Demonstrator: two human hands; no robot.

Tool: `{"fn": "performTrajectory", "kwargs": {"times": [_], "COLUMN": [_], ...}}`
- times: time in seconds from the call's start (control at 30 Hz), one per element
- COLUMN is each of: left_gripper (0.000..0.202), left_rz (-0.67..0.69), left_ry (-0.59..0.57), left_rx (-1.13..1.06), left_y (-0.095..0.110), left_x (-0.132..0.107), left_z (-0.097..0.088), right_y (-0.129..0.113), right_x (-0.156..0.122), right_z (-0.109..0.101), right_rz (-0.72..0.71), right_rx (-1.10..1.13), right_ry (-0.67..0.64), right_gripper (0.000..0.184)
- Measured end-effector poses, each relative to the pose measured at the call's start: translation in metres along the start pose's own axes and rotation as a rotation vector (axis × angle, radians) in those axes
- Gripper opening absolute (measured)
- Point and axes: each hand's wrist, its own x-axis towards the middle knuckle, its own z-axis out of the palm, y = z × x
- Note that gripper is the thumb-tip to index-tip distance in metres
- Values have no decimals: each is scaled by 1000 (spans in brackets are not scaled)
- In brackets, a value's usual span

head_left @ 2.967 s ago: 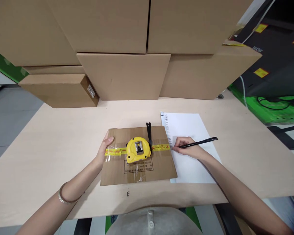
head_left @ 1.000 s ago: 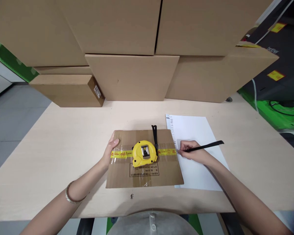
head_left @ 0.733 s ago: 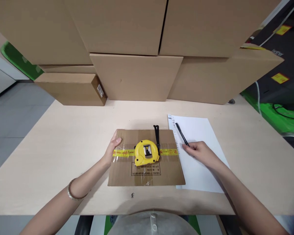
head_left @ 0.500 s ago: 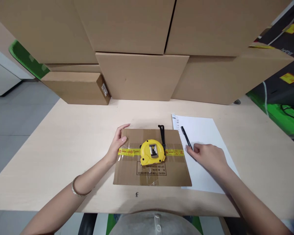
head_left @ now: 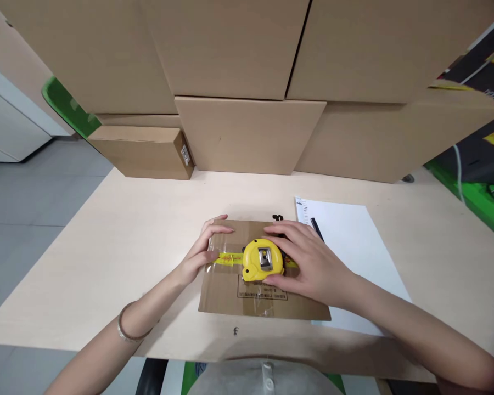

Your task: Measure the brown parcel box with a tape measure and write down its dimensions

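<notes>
A yellow tape measure with a metal clip lies on a flat cardboard box. My right hand curls around the right side of the tape measure, thumb at its near edge and fingers at its far edge. Its black wrist strap is mostly hidden behind that hand. My left hand grips the left edge of the box, thumb on top and fingers over the far left corner. Yellow printed sealing tape runs across the box top.
White paper lies right of the box, partly under it, with a black pen on it. Large cardboard boxes form a wall at the table's back. A smaller carton stands at the back left.
My right hand has moved left from beside the pen to the tape measure and closed around it. My left fingers reach further over the box top. The view has shifted slightly.
</notes>
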Motion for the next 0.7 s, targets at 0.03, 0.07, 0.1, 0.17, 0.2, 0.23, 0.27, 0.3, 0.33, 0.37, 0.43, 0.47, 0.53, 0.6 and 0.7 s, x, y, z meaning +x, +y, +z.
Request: {"fn": "performTrajectory", "kwargs": {"times": [0.03, 0.07, 0.1, 0.17, 0.2, 0.23, 0.27, 0.3, 0.33, 0.37, 0.43, 0.47, 0.53, 0.6, 0.7], "left_gripper": [46, 45, 43, 38, 37, 36, 36, 36, 36, 36, 35, 34, 35, 35, 33], "left_rz": [5, 14, 24, 33, 36, 36, 36, 35, 35, 34, 21, 12, -2, -12, 0], "left_ry": [-9, -15, -21, -38, -47, -56, -62, -65, -64, -58, -42, -35, -29, -25, 12], "left_rx": [6, 10, 13, 23, 28, 31, 31, 28, 25, 26, 47, 61, 74, 65, -10], "left_y": [-1, -1, -2, -1, -1, -1, -1, 0, 0, 1, 2, 4, 5, 4, -2], "left_x": [0, 0, 0, 0, 1, 1, 2, 2, 2, 3, 3, 4, 4, 4, 6], "left_z": [0, -1, -1, -2, -3, -3, -4, -4, -5, -5, -4, -4, -3, -2, -1], "right_y": [-1, -1, -1, -3, -4, -5, -6, -8, -9, -11, -14, -16, -18, -20, -23], "right_x": [0, -2, -5, -12, -15, -17, -17, -16, -13, -9, 2, 8, 18, 25, 35], "right_z": [1, 3, 4, 7, 8, 9, 9, 8, 7, 4, -3, -7, -12, -13, -11], "right_rz": [26, 65, 110, 186, 207, 215, 212, 203, 192, 184, 159, 148, 150, 174, 196], "right_rx": [58, 131, 210, 342, 381, 401, 402, 390, 372, 357, 356, 372, 412, 422, 388], "right_ry": [-22, -37, -50, -48, -27, 7, 47, 91, 128, 151, 180, 189, 178, 122, -1], "right_gripper": [58, 59, 61, 59, 56, 53, 52, 54, 57, 60, 60, 57, 55, 55, 53]}}
